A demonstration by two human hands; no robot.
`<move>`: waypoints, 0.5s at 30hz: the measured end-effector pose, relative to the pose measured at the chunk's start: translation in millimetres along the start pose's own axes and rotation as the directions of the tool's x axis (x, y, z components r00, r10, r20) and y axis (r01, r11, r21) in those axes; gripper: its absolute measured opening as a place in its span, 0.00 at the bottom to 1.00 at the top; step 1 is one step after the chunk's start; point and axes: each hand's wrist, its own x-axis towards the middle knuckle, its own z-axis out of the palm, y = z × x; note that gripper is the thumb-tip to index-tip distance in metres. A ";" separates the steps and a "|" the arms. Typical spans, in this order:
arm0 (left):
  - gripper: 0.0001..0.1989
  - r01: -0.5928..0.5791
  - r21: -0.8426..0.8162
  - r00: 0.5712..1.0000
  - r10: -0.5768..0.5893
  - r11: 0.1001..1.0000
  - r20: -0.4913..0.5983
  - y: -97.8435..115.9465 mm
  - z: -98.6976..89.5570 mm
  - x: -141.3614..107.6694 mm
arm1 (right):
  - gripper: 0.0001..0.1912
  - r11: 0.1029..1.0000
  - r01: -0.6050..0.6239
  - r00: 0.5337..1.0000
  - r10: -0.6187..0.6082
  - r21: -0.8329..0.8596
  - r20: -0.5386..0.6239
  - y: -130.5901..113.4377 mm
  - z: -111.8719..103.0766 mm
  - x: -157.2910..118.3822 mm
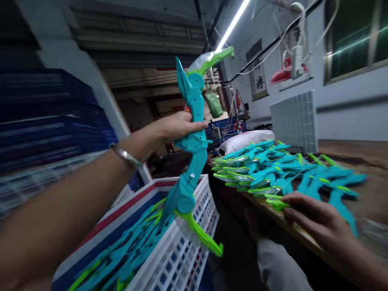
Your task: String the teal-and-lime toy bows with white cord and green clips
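Note:
My left hand [177, 125] is wrapped round the middle of a teal toy bow [195, 161] with lime-green tips, raised above a white basket [178, 246]. The bow stands nearly upright, its lower end in front of the basket's rim. Clear film covers part of its green ends. On the right, my right hand [318, 220] pinches the green tip of another toy bow [277, 203] at the near edge of the pile. Several more toy bows [121, 250] lie in the basket.
A wooden table [357, 155] carries a heap of toy bows [263, 169]. Behind it are a white sack [245, 139] and an upright pale panel [294, 119]. Blue crates [54, 117] are stacked at left. A person's knee [279, 262] shows below the table edge.

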 end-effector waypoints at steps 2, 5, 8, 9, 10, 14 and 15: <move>0.18 0.016 -0.160 0.995 0.001 0.987 0.104 11.7 51.5 -18.4 | 0.11 0.997 0.027 1.000 -0.027 0.077 -0.003 -16.7 5.6 -0.6; 0.27 0.037 -0.387 0.957 0.080 0.921 0.280 9.4 131.5 -51.8 | 0.09 0.990 0.007 1.000 -0.004 0.142 -0.023 -22.4 10.7 -10.4; 0.32 0.137 -0.551 0.885 0.148 0.823 0.441 -4.1 199.1 -83.8 | 0.09 0.970 -0.156 0.987 0.157 0.187 0.010 -10.9 8.6 -32.5; 0.32 0.158 -0.566 0.871 0.156 0.809 0.466 -9.1 217.1 -92.2 | 0.09 0.960 -0.210 0.978 0.209 0.186 0.024 -6.0 7.6 -40.2; 0.30 0.167 -0.571 0.863 0.161 0.804 0.480 -14.0 232.5 -98.9 | 0.08 0.955 -0.243 0.970 0.239 0.171 0.041 -1.3 6.8 -47.2; 0.24 0.167 -0.545 0.836 0.174 0.821 0.520 -30.9 271.5 -107.7 | 0.07 0.985 -0.171 0.978 0.166 0.028 0.128 12.1 6.6 -61.4; 0.23 0.170 -0.545 0.835 0.174 0.821 0.523 -33.9 276.7 -106.3 | 0.09 0.991 -0.134 0.977 0.135 -0.018 0.163 13.8 6.4 -61.2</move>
